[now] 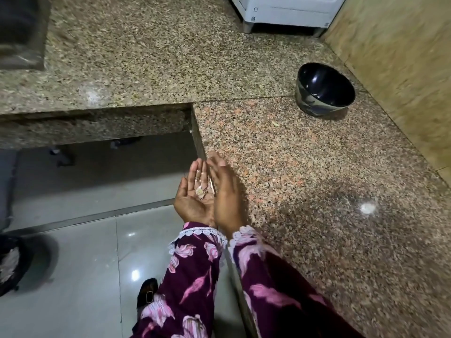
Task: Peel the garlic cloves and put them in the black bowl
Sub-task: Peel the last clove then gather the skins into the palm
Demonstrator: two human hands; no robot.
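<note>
Garlic [200,191]: small pale pieces, with pinkish papery skin among them, lying in cupped palm of left hand [195,191]; whether whole cloves, peeled cloves or only skin, too small to tell

Far left, floor level: dark round container [11,261] with pale scraps inside, possibly a waste bin, contents not identifiable

Left hand: palm up, fingers together and slightly curled, open as a cup; not clenched round anything, just carrying the loose bits; held over floor gap just off table [317,191] edge

Right hand [225,198]: edge-on, flat, fingers straight, pressed against side of left hand; open, gripping nothing visible; reads as a sweeping or shielding pose, judged only

Table: speckled granite, bare near hands apart from one tiny pale fleck further back; no unpeeled garlic bulb or loose cloves seen anywhere on it

Right, well apart from both hands: black bowl [325,90] upright near wall corner; interior glossy, dark, shows only reflections; no cloves made out inside

Progress, judged: peeling appears at least partly done, given skin in palm; transfer to bowl not evidenced. Left to do: get peeled cloves, if any, into bowl; discard skins
</note>
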